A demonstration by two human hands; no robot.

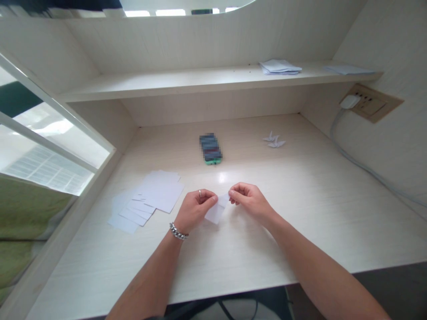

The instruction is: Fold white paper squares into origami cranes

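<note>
A small white slip of paper is held just above the pale wooden desk, near its front middle. My left hand, with a ring and a chain bracelet, pinches the slip's left side with curled fingers. My right hand pinches its upper right corner. The two hands nearly touch over the slip. A loose spread of white paper rectangles lies on the desk just left of my left hand.
A phone lies flat at the desk's middle back. Two small folded paper pieces sit at the back right. Folded papers rest on the shelf above. A wall socket with a plugged cable is on the right wall; a window is on the left.
</note>
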